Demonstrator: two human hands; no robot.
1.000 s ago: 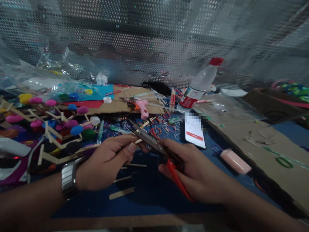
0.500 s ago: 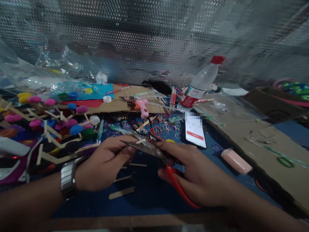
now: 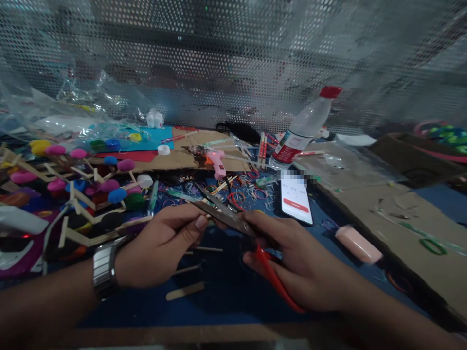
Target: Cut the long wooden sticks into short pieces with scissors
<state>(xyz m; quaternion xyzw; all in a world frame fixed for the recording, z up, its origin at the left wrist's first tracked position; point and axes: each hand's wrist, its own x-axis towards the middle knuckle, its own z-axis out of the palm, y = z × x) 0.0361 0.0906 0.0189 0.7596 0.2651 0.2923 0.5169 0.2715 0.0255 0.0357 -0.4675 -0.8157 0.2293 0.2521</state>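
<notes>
blue tabletop [image 3: 226,311] bears a loose popsicle stick [image 3: 185,291]; above it, the left hand [image 3: 155,250] pinches a slim wooden piece [image 3: 207,216], its tip at the parted blades of red-handled scissors [image 3: 241,224] gripped by the right hand [image 3: 306,265]. beyond: smartphone [image 3: 296,200], pink glue gun [image 3: 218,166], red-capped bottle [image 3: 304,127].

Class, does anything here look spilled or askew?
Yes: small coloured rings and pale scraps lie scattered on the blue tabletop beyond the red-handled metal scissors, looking spilled rather than sorted. The red-capped clear plastic bottle seems to lean, perhaps from lens distortion.
</notes>
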